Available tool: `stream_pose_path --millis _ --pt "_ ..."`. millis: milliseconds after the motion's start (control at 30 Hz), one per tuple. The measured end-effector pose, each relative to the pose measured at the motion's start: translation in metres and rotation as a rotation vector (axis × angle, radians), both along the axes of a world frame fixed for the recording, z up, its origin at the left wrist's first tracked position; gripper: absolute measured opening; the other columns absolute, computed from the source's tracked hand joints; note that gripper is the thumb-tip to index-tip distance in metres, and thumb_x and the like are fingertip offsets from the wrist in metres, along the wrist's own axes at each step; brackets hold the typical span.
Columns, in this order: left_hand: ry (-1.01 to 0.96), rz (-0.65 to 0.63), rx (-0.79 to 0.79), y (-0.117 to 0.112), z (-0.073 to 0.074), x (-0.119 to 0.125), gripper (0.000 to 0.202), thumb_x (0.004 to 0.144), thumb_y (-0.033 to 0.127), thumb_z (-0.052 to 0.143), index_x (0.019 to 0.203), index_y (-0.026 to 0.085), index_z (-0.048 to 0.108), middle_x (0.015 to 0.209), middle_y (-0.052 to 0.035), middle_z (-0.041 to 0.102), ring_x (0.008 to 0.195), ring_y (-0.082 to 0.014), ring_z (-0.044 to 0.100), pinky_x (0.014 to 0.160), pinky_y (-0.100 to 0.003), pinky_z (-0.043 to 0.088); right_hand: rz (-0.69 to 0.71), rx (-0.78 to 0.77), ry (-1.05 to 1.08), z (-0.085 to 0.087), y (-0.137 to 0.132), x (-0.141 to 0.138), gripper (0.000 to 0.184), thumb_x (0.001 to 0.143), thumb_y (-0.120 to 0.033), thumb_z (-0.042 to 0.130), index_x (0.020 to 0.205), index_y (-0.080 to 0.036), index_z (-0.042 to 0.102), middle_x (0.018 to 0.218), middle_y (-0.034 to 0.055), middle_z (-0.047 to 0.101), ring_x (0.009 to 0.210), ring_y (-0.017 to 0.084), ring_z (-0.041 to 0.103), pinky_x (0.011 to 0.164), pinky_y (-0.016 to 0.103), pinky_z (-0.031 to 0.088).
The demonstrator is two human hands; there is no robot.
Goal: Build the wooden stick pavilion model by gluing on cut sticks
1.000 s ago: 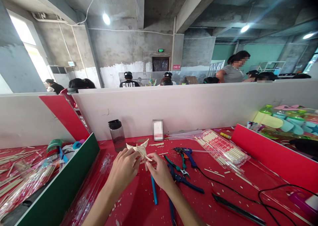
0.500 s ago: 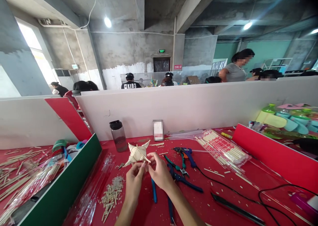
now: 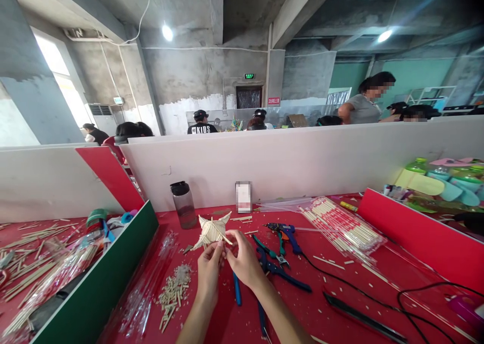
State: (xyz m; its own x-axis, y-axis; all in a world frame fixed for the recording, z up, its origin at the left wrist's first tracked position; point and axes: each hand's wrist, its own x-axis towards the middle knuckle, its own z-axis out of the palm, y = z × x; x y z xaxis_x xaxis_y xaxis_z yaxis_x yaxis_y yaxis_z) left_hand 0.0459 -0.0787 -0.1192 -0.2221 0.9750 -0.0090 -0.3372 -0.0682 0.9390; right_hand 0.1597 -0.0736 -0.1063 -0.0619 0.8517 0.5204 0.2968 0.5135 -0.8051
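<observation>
A model of pale wooden sticks [image 3: 212,231], shaped like a roof with upturned corners, is held above the red table. My left hand [image 3: 210,261] pinches its near underside between thumb and fingers. My right hand [image 3: 242,257] is closed on its near right corner, the fingertips close to those of my left hand. What lies under the model between the fingers is partly hidden. Just below the hands rests a blue-handled tool [image 3: 236,288]. Blue cutting pliers [image 3: 283,273] and green-handled nippers [image 3: 266,247] lie right of my right hand.
A blue glue gun [image 3: 288,237] trails a black cord. Bundled sticks in plastic [image 3: 346,223] lie at the back right. Cut stick pieces [image 3: 173,296] are heaped at left. A dark bottle [image 3: 183,206] and a phone [image 3: 244,198] stand against the white partition [image 3: 302,157].
The whole view has shifted slightly, so things sit a little further right. The stick model has turned and tipped slightly in my hands, and the left fingers have drawn closer to the right.
</observation>
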Motion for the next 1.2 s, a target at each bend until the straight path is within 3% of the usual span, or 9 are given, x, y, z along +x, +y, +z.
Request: stream_pose_path --millis 167,700,1000,1200 --pt "-0.121 0.032 -0.059 0.0 0.0 0.004 0.051 0.052 0.052 0.089 0.079 0.012 0.072 0.057 0.0042 0.057 0.046 -0.0059 0.042 0.046 -0.018 0.03 0.003 0.007 -0.008 -0.002 0.0 -0.001 0.028 0.088 -0.016 0.054 0.114 -0.022 0.059 0.111 0.0088 0.063 0.103 0.024 0.062 0.089 0.038 0.052" --pt "-0.294 0.05 -0.011 -0.001 -0.004 0.016 0.044 0.054 0.045 0.09 0.077 0.013 0.07 0.059 0.0048 0.055 0.048 -0.0048 0.041 0.046 -0.017 0.029 0.004 0.013 -0.046 0.001 -0.001 0.001 0.026 0.086 -0.014 0.054 0.108 -0.023 0.061 0.107 0.007 0.067 0.103 0.024 0.063 0.092 0.037 0.051" --pt "-0.228 0.078 0.016 0.003 -0.008 0.016 0.047 0.055 0.05 0.089 0.077 0.014 0.068 0.061 0.0026 0.061 0.051 -0.0087 0.05 0.049 -0.02 0.033 0.009 0.004 -0.054 0.001 -0.001 0.0 0.026 0.086 -0.012 0.052 0.108 -0.022 0.06 0.106 0.0068 0.068 0.102 0.023 0.064 0.091 0.037 0.05" --pt "-0.256 0.081 -0.007 0.001 -0.007 0.014 0.047 0.053 0.047 0.091 0.076 0.013 0.067 0.059 0.0042 0.059 0.048 -0.0058 0.045 0.047 -0.018 0.031 0.014 0.001 -0.053 0.0 -0.001 0.0 0.022 0.087 -0.014 0.053 0.106 -0.021 0.06 0.106 0.0068 0.068 0.101 0.023 0.064 0.091 0.037 0.05"
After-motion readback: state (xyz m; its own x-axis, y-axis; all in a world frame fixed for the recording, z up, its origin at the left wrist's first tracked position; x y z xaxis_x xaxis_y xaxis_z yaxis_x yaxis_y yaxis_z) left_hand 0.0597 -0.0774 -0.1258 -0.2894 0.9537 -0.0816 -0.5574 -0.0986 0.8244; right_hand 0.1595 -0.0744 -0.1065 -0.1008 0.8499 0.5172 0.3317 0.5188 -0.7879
